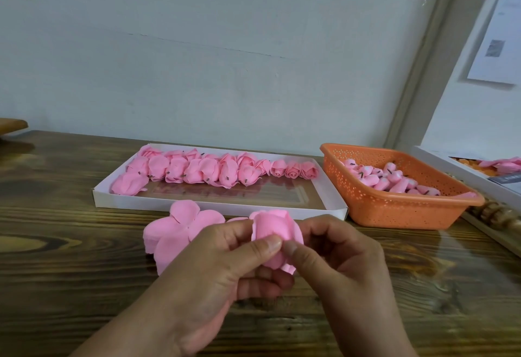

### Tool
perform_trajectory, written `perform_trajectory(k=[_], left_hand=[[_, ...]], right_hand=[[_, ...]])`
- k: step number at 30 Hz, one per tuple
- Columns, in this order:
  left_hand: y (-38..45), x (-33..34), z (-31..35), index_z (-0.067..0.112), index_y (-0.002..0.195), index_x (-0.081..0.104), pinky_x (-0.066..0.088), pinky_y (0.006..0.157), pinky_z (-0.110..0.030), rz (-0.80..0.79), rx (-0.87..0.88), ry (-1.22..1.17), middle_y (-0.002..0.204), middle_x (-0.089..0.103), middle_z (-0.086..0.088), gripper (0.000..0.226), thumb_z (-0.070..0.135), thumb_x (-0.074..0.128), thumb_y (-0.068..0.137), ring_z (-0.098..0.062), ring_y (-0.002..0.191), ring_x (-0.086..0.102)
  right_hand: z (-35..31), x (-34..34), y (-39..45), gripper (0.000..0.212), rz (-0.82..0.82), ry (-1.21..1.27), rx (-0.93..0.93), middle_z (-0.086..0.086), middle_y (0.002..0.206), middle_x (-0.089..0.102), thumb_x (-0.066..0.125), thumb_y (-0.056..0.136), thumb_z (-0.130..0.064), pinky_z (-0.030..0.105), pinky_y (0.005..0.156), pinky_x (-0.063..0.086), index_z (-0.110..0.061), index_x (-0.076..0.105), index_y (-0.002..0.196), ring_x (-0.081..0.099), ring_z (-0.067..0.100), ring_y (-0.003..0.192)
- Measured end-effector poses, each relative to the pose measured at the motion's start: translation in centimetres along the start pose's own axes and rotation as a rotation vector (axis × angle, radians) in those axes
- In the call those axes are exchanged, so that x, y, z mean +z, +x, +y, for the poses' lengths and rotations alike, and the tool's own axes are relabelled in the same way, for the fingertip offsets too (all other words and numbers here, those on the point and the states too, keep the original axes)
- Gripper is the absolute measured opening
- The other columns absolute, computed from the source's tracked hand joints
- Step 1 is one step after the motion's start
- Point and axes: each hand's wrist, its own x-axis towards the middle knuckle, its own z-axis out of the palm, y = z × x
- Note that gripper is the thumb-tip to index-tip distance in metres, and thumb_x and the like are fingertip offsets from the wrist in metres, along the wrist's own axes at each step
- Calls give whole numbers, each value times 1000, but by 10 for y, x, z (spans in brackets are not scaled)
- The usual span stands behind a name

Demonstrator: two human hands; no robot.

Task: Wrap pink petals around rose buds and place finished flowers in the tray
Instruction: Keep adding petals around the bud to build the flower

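Both hands' grip [277, 246] pinching a half-wrapped flower [275, 229]; beyond, tray [220, 204] part-filled; right, basket [394, 207] holding buds.

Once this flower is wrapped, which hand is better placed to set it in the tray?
Probably the left. Both hands pinch the flower, but the white tray's bare floor lies ahead and leftward, while the orange basket sits right.

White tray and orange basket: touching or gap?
Cannot tell. In the head view the tray's right corner overlaps the basket's near-left wall, with no table showing between them, but overlap alone doesn't prove contact.
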Motion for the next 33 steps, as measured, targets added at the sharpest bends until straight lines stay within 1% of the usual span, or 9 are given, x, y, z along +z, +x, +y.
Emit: perform_trajectory(k=[3,7,9,12,17,19,24,28,33], left_hand=[[0,1,-2,19,68,76,51,52,-20,31,-19,30,76,71,-10,13,29,67,66,-18,65,69],[0,0,-6,28,74,76,46,57,-21,92,-32,135,72,68,1,19,39,62,69,-12,67,65],[2,0,-7,26,73,76,46,64,-24,127,-2,171,72,70,3,20,40,61,72,-7,67,63],[7,2,-11,15,78,77,54,82,-35,211,12,113,78,74,-7,21,30,63,82,-17,74,68],[10,9,-19,19,65,75,50,62,-30,284,-74,-34,73,71,-5,23,31,64,81,-20,69,67],[10,9,-19,18,66,75,51,66,-31,281,-57,-37,77,73,-6,22,34,64,77,-20,75,69],[4,6,-14,10,85,76,56,72,-31,124,24,-34,96,74,-14,36,39,66,67,-30,96,70],[5,-2,-16,-15,100,63,48,98,-51,135,4,-84,109,62,-35,45,18,63,70,-47,110,58],[8,-3,-20,-8,91,70,51,90,-44,116,-13,-146,99,67,-30,29,13,60,74,-35,93,66]], right_hand=[[1,4,-1,9,10,-73,-82,8,68,65,71,65,-21,37,57,50,-14,72,71,61,27,64],[8,11,0,4,57,-274,-306,-3,66,61,68,72,-12,6,58,41,-10,71,74,55,0,62],[11,15,-1,10,30,-368,-383,-1,75,61,65,75,-13,10,61,44,-7,72,82,56,1,69],[15,22,-3,25,3,-466,-469,2,87,58,60,71,-17,22,64,50,-6,68,92,59,10,78],[25,29,-2,25,112,-676,-533,10,86,62,59,75,-17,33,63,53,0,69,90,63,26,75],[25,31,-2,26,146,-673,-526,11,85,64,55,78,-17,34,61,53,1,70,89,63,27,73],[20,28,2,12,145,-555,-449,2,79,59,63,80,-10,28,60,47,-5,72,86,58,17,69],[22,25,3,13,132,-480,-375,-2,81,59,67,75,-12,17,60,45,-7,71,86,55,7,70],[23,25,4,18,131,-438,-305,-4,81,59,66,71,-14,10,62,42,-9,72,87,53,7,73]])
